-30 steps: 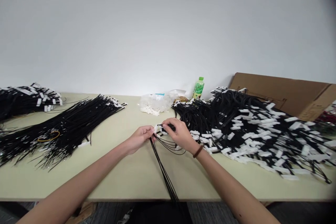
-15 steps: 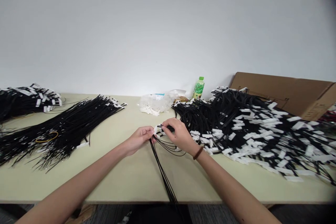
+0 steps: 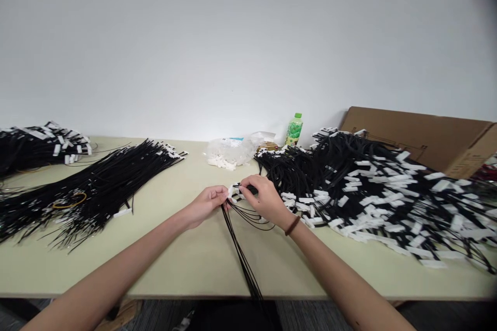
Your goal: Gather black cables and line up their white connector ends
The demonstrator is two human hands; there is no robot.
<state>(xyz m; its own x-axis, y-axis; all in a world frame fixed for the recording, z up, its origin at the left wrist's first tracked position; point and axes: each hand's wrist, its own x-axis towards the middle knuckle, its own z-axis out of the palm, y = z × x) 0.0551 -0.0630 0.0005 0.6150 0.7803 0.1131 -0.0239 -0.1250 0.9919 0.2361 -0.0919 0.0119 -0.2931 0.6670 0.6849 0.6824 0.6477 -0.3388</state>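
Observation:
My left hand (image 3: 212,202) pinches a small white connector (image 3: 232,191) between thumb and fingers, over the middle of the table. Several thin black wires (image 3: 238,252) run from it down past the table's front edge. Just right of it, my right hand (image 3: 263,197) is closed on a black wire end at the connector's right side. Whether that end sits inside the connector is too small to tell. Other black wires loop beneath, between the two hands.
To the right lies a large heap of black cables with white tags (image 3: 388,196), before a cardboard box (image 3: 411,132). Bundled black cables (image 3: 112,181) spread at left. A clear bag of white parts (image 3: 227,152) and a green-capped bottle (image 3: 294,129) stand by the wall.
Both hands hold almost the same place and grip. The view has shifted very slightly; nothing has been let go.

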